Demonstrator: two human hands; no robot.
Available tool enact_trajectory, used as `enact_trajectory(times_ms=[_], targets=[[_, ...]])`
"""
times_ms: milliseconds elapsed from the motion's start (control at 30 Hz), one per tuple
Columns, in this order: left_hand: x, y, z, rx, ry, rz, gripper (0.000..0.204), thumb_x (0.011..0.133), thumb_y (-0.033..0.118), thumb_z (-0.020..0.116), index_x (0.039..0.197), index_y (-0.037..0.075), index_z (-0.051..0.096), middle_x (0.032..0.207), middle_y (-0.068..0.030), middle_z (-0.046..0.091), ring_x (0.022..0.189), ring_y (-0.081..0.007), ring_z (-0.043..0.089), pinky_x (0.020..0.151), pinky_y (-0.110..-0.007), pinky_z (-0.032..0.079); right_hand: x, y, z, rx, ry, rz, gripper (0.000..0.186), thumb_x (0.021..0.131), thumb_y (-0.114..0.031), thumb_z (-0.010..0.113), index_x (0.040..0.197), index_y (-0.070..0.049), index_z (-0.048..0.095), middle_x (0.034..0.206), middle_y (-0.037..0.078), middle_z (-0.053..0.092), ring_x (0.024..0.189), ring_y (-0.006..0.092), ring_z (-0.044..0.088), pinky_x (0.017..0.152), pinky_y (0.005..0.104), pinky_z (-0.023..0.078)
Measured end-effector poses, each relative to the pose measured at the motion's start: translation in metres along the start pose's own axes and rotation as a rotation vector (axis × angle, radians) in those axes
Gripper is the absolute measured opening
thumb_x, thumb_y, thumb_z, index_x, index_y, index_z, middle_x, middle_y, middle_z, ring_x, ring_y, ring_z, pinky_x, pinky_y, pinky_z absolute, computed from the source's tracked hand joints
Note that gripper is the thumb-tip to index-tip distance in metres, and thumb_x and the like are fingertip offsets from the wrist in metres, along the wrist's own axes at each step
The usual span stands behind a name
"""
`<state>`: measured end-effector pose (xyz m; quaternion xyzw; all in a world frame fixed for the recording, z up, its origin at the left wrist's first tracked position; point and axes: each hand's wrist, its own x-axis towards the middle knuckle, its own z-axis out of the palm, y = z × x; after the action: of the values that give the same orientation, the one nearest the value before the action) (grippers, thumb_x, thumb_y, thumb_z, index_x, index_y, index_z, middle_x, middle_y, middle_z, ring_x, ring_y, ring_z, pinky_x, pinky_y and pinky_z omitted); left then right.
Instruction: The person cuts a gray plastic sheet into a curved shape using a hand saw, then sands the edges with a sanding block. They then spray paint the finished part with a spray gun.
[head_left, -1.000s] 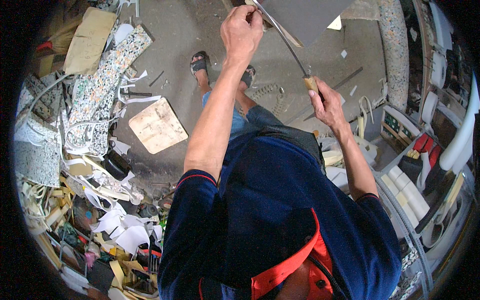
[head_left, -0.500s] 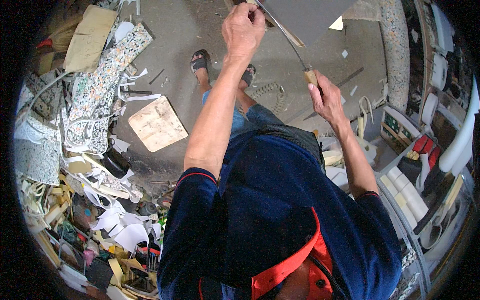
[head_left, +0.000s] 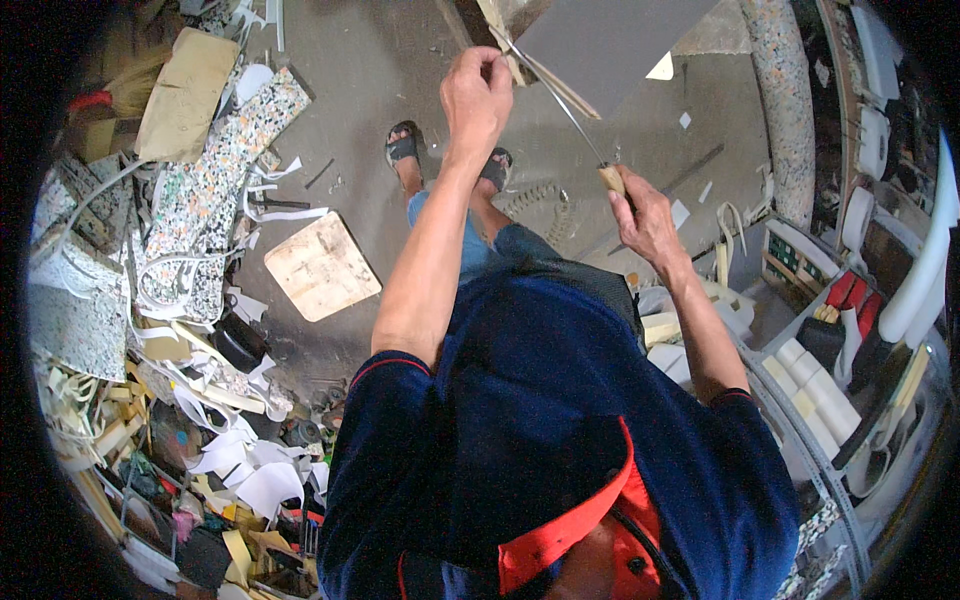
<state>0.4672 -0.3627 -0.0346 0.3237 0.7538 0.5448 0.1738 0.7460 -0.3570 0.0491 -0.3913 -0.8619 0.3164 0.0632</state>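
Note:
My right hand (head_left: 643, 220) grips the wooden handle (head_left: 610, 178) of a long, thin metal blade (head_left: 574, 122), which slants up and left to the edge of a dark grey sheet (head_left: 615, 45). Pale layers or strips (head_left: 583, 103) show along that edge, beside the blade. My left hand (head_left: 476, 105) is closed at the upper end of the blade, fingertips pinched near the sheet's edge; what exactly lies between them is hidden.
Speckled foam slabs (head_left: 215, 170), a tan board (head_left: 190, 95) and piled scraps (head_left: 255, 470) crowd the left. A square pale board (head_left: 322, 266) lies by my feet. A speckled roll (head_left: 775, 120), coiled hose (head_left: 545, 210) and bins of parts (head_left: 810, 390) stand rightward.
Both hands and the blade sit slightly lower in the picture, as do the sheet and floor items. More of the sheet's pale edge shows above my left hand.

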Motion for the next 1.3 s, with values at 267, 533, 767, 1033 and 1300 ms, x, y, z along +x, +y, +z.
enact_trajectory(times_ms=[267,533,767,1033,1300], targets=[[-0.001,-0.010,-0.029,0.085,0.051,-0.214,0.020,0.094,0.020,0.064,0.098,0.001,0.066,0.082,-0.0159,0.069,0.074,-0.0252,0.066,0.074,-0.039,0.053,-0.044,0.002,-0.030,-0.021,-0.151,0.142,0.036,0.094,-0.018,0.060,0.126,-0.003,0.058,0.099,0.023,0.068,0.091,0.0425,0.067,0.079,0.0475,0.054],[0.059,0.070,-0.005,0.205,-0.283,0.012,0.049,0.102,0.030,0.051,0.136,-0.005,0.050,0.128,-0.0292,0.060,0.119,-0.0372,0.061,0.103,-0.042,0.047,-0.109,0.006,-0.086,-0.053,-0.066,0.239,0.040,0.088,-0.019,0.065,0.125,-0.005,0.060,0.096,0.021,0.067,0.085,0.0422,0.067,0.073,0.0464,0.055],[0.055,0.107,0.058,0.621,-0.540,-0.081,0.072,0.098,0.042,0.060,0.139,-0.013,0.039,0.127,-0.0320,0.057,0.122,-0.0430,0.056,0.101,-0.051,0.047,-0.138,0.009,-0.101,-0.104,0.050,0.296,0.038,0.087,-0.018,0.066,0.123,-0.007,0.061,0.092,0.019,0.066,0.079,0.0407,0.066,0.069,0.0463,0.054],[0.070,0.113,0.117,0.761,-0.326,0.128,0.071,0.093,0.049,0.063,0.131,-0.010,0.050,0.117,-0.0256,0.063,0.113,-0.0380,0.058,0.096,-0.050,0.046,-0.120,0.033,-0.087,0.036,0.348,0.392,0.037,0.088,-0.012,0.065,0.123,0.000,0.062,0.098,0.022,0.067,0.087,0.0402,0.067,0.077,0.0433,0.054],[0.085,0.127,0.089,0.859,-0.447,0.065,0.074,0.093,0.053,0.060,0.135,-0.008,0.051,0.141,-0.0318,0.048,0.137,-0.0429,0.041,0.110,-0.058,0.033,-0.018,0.027,-0.064,0.168,0.528,0.380,0.038,0.087,-0.014,0.070,0.119,0.003,0.062,0.095,0.022,0.066,0.087,0.0355,0.067,0.078,0.0420,0.052]])
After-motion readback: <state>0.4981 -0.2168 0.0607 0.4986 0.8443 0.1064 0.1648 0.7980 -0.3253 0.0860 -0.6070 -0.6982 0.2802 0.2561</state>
